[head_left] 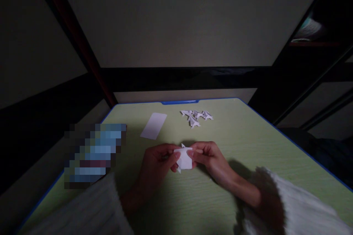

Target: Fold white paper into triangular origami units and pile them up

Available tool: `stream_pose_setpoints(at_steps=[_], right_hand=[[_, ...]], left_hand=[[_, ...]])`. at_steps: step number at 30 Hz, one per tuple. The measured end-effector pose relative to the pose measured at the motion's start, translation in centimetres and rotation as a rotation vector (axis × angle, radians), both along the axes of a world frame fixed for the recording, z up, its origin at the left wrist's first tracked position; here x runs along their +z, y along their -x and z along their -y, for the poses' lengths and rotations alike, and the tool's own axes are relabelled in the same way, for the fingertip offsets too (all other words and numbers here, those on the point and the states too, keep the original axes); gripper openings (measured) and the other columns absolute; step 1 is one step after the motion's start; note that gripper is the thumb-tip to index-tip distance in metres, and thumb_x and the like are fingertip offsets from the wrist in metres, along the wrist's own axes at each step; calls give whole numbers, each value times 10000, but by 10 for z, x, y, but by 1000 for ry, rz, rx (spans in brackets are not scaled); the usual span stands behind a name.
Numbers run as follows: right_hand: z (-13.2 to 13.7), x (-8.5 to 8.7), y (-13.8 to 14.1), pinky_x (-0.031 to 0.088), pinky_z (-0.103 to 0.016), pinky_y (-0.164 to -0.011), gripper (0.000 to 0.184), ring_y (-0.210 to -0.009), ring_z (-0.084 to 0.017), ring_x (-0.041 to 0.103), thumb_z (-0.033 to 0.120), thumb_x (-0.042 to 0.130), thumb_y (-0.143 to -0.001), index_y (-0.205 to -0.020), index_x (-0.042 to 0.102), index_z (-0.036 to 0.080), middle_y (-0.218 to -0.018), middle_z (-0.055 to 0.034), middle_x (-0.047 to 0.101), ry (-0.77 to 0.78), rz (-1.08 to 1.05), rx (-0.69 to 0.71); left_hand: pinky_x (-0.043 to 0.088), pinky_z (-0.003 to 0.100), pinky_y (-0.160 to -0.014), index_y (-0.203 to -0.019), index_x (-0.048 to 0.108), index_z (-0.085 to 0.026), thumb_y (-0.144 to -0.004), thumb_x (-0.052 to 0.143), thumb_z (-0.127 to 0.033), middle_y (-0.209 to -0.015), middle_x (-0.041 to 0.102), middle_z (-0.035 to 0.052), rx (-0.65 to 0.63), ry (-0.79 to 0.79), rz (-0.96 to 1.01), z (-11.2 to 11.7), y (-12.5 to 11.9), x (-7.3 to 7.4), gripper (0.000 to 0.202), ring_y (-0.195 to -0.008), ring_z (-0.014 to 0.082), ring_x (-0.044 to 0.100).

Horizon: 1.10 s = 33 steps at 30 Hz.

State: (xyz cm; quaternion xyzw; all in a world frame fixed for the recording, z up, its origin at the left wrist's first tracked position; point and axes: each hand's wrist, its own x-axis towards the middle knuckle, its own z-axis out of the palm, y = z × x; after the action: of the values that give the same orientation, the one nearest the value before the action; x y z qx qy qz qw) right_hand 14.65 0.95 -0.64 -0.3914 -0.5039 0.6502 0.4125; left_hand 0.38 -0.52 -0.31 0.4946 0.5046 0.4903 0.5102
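Note:
Between my two hands, a small folded white paper (pixel 184 159) is held above the table, with pointed flaps sticking out at its top and lower left. My left hand (pixel 158 161) pinches its left side, thumb on the near face and fingers behind. On the opposite side my right hand (pixel 208 156) grips it the same way, the thumb near the upper right corner. Farther back, several folded paper figures (pixel 194 121), with pointed legs like origami frogs, sit in a cluster. Left of them lies a flat white paper rectangle (pixel 153 126).
The light green table (pixel 237 132) has a blue edge and a blue strip (pixel 179 102) at its far side. A flat blurred-out object (pixel 96 154) lies at the left. Behind stand pale panels, with a dark shelf at the right.

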Motion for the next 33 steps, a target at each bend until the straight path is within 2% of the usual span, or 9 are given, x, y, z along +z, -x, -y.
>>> stream_pose_setpoints(at_steps=[9,16,24,33], right_hand=[[0,-4,1,328,-192,-436,219,-415,-60,456,289,633,-614,-513,590,99,-439,12,532,32,-158,14],[-1,-8,2,338,-193,-439,224,-423,-70,477,316,630,-611,-549,596,104,-443,13,536,53,-229,28],[1,0,-1,329,-204,-451,229,-451,-70,459,302,582,-675,-560,590,104,-475,14,523,-58,-37,46],[1,-4,-1,301,-213,-453,260,-447,-73,435,336,576,-678,-558,571,106,-475,16,512,-69,-96,37]], left_hand=[[394,153,-398,-548,644,-119,-580,577,-117,-399,525,-48,-32,-27,-16,3,1,11,74,-375,59,479],[394,149,-381,-538,636,-133,-557,585,-100,-432,535,-57,-37,-62,26,2,3,4,63,-360,55,488],[375,159,-376,-522,628,-127,-539,581,-112,-350,514,-59,-17,-2,53,0,1,7,52,-329,58,460],[368,151,-379,-533,639,-129,-548,587,-121,-327,515,-54,-40,22,70,1,1,8,54,-324,52,449]])
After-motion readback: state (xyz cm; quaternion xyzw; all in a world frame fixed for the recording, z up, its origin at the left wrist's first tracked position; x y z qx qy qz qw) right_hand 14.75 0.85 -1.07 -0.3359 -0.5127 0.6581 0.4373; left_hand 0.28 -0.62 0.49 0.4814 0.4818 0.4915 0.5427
